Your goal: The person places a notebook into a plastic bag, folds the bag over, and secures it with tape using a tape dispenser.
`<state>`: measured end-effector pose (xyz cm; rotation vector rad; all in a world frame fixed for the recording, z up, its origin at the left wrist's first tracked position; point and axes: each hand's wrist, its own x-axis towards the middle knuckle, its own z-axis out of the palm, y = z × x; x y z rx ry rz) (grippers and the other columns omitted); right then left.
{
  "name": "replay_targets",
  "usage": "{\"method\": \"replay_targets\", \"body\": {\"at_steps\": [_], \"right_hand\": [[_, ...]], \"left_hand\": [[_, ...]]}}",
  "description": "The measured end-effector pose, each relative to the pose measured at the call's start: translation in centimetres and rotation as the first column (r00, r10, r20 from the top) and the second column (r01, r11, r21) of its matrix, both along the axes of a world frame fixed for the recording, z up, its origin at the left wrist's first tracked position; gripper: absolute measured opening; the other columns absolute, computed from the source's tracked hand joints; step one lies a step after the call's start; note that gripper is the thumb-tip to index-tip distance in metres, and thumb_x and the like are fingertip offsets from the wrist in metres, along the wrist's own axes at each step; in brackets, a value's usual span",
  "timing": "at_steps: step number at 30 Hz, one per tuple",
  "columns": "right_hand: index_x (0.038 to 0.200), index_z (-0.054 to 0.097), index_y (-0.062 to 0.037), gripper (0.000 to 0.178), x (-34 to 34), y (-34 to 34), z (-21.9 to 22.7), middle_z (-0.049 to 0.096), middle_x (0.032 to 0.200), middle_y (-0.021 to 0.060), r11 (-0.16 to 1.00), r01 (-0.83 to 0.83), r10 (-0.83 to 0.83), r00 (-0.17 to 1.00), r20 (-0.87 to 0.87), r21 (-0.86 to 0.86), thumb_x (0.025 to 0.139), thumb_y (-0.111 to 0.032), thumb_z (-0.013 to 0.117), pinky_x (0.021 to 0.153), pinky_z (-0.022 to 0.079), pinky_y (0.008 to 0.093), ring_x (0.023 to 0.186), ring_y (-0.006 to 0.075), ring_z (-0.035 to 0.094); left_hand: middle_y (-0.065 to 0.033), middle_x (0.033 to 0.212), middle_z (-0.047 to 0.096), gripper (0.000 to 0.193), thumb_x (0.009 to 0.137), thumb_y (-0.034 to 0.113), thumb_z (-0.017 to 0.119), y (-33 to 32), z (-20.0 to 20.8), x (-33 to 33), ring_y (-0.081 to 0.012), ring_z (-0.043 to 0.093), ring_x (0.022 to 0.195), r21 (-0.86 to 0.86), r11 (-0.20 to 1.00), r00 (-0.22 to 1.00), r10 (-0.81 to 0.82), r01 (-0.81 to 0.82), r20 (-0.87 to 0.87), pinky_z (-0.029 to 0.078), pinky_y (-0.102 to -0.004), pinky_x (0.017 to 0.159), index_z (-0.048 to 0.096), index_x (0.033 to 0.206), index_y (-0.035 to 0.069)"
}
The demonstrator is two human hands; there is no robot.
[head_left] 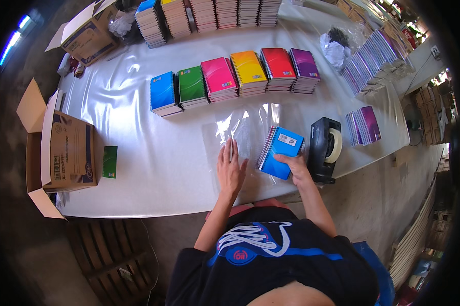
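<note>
My right hand (297, 167) grips a blue spiral-bound notebook (280, 148) by its right edge, thumb on top. A pale sticker lies on that cover, and more notebooks seem to be stacked under it. Flat on a clear plastic bag (220, 130) rests my left hand (231, 168), its fingers stretched out and holding nothing. The bag lies on the table in front of me, partly beneath the notebook. Just right of my right hand stands a black tape dispenser (317, 145) with a roll of tape.
Beyond my hands is a row of notebook stacks (219, 76) in several colours, with taller stacks (204, 18) behind. Open cardboard boxes (69, 148) stand left, near a green card (110, 161). Purple notebooks (363, 126) and wrapped bundles (375, 61) lie right. The table's front edge (138, 215) is close.
</note>
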<state>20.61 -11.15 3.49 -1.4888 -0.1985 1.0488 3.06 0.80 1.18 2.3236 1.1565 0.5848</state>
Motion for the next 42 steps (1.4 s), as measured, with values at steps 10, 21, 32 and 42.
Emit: {"method": "replay_targets", "body": {"at_steps": [10,21,32,42], "right_hand": [[0.114,0.059,-0.0059,0.058,0.0,-0.1,0.7,0.064,0.107,0.0075,0.999,-0.032,0.032,0.997,0.07,0.002,0.063,-0.018,0.086,0.086,0.049,0.0332,0.096,0.018,0.06],[0.118,0.056,-0.0061,0.065,0.3,-0.1,0.6,0.062,0.111,0.0076,0.998,-0.059,0.061,0.994,0.088,-0.025,0.062,-0.017,0.086,0.091,0.046,0.0348,0.102,0.0201,0.058],[0.113,0.06,-0.0054,0.059,0.4,0.0,0.1,0.064,0.108,0.0083,0.999,-0.044,0.044,0.996,0.071,0.005,0.062,-0.018,0.087,0.086,0.05,0.0334,0.097,0.0187,0.061],[0.114,0.06,-0.0048,0.061,0.4,0.1,0.8,0.064,0.107,0.0088,0.997,-0.071,0.075,0.992,0.101,-0.038,0.061,-0.019,0.086,0.087,0.049,0.0338,0.098,0.0203,0.061]], "left_hand": [[-0.0087,0.067,0.066,0.012,0.084,0.005,0.065,4.7,-0.6,-0.8,-0.0121,0.061,0.056,-0.275,0.944,0.914,0.267,-0.184,0.305,0.047,-0.0239,0.053,0.064,0.095,0.002],[-0.0106,0.06,0.062,0.027,0.083,0.023,0.067,5.1,1.6,-0.9,-0.0298,0.06,0.055,-0.021,0.97,0.946,0.231,-0.242,-0.227,0.045,-0.0388,0.051,0.055,0.069,0.004],[-0.0048,0.087,0.062,0.031,0.089,0.016,0.056,3.1,0.3,-1.4,-0.0226,0.057,0.072,0.444,0.892,0.978,0.162,-0.089,-0.129,0.044,-0.0369,0.06,0.061,0.119,0.015],[-0.0126,0.084,0.063,0.052,0.081,-0.003,0.057,4.5,1.7,-1.0,-0.0282,0.06,0.062,-0.016,1.0,0.995,0.025,-0.027,-0.1,0.049,-0.0397,0.057,0.055,0.128,0.018]]}}
